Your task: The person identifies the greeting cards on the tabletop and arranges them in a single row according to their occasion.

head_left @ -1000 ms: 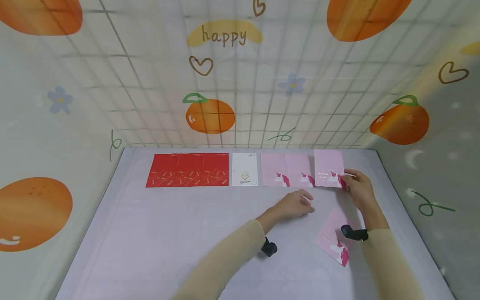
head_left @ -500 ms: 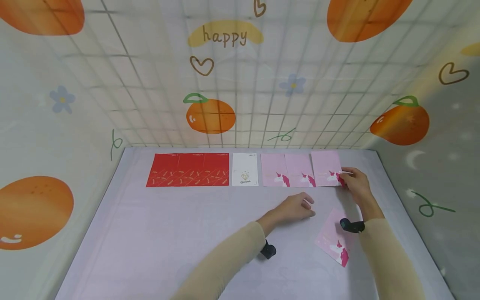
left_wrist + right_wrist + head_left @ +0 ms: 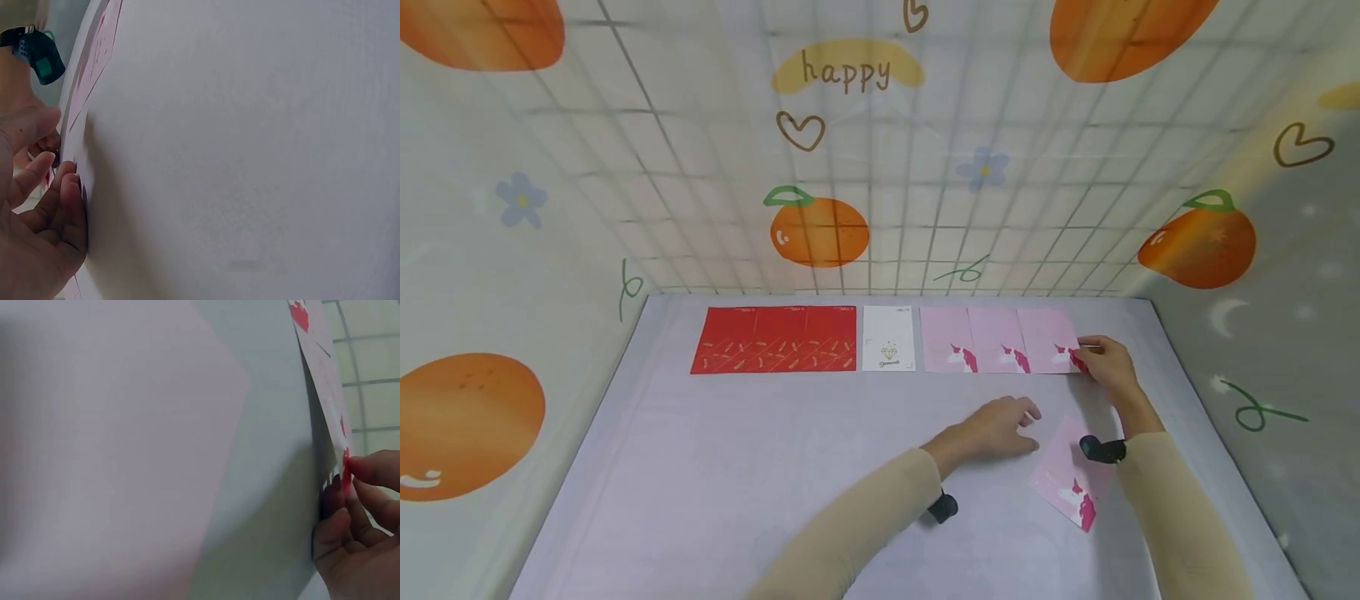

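Observation:
A pink card with a unicorn print [image 3: 1048, 333] lies third in a row with two matching pink cards [image 3: 945, 337]. My right hand [image 3: 1108, 367] pinches its lower right corner between thumb and fingers, and in the right wrist view that corner is raised off the table. Relaxed and holding nothing, my left hand [image 3: 996, 427] hovers in front of the row with its fingers loosely bent. One more pink unicorn card [image 3: 1060, 475] lies askew nearer to me, partly under the right wrist and its camera.
Left of the pink cards lies a white card with a diamond print [image 3: 888, 337]. Beyond it, several red cards [image 3: 775, 340] run edge to edge. All rest on a pale cloth-covered table [image 3: 700, 483]. Printed curtains [image 3: 910, 242] stand behind and at both sides.
My right hand has moved the pink card left and down until it lines up against its neighbour. My left hand has shifted slightly right and toward me, its fingers spreading a little.

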`<state>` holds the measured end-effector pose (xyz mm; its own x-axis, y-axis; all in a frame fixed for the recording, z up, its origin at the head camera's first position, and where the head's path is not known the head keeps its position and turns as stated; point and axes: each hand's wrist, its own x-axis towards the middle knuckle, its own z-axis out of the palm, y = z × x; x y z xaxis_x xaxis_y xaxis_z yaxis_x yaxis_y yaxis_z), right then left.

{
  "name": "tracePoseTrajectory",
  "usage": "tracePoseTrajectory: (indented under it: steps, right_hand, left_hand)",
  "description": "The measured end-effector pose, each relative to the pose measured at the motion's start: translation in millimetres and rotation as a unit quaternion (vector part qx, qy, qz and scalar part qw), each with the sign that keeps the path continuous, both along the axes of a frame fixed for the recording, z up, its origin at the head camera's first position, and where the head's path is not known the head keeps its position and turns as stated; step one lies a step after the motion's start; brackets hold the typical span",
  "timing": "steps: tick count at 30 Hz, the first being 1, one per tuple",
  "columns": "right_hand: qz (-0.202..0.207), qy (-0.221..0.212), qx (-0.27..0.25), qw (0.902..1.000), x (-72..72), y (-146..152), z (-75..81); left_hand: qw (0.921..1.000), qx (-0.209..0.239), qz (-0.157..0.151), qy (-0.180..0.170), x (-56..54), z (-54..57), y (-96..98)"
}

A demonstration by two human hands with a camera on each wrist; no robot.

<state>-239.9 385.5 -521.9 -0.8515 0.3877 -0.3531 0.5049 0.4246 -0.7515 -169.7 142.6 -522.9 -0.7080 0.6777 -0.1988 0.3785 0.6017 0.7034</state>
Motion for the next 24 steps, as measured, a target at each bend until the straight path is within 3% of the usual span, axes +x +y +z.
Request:
tracePoseTrajectory:
  steps: [10,17,24]
  right_hand:
    - [0.024,-0.001,0.012,0.9996,1.6,1.7,-1.0]
    - [0.018,0.004,0.024,0.9995,1.0,4.0,-1.8]
    - [0.025,0.03,0.023,0.999,10.2,6.3,3.6]
  left_hand:
    - [0.9996,-0.008,-0.01,0.027,2.4,0.4,0.9]
    - [0.9992,-0.008,-0.013,0.036,2.7,-0.7,1.5]
    - [0.999,-0.01,-0.015,0.042,1.7,1.0,2.6]
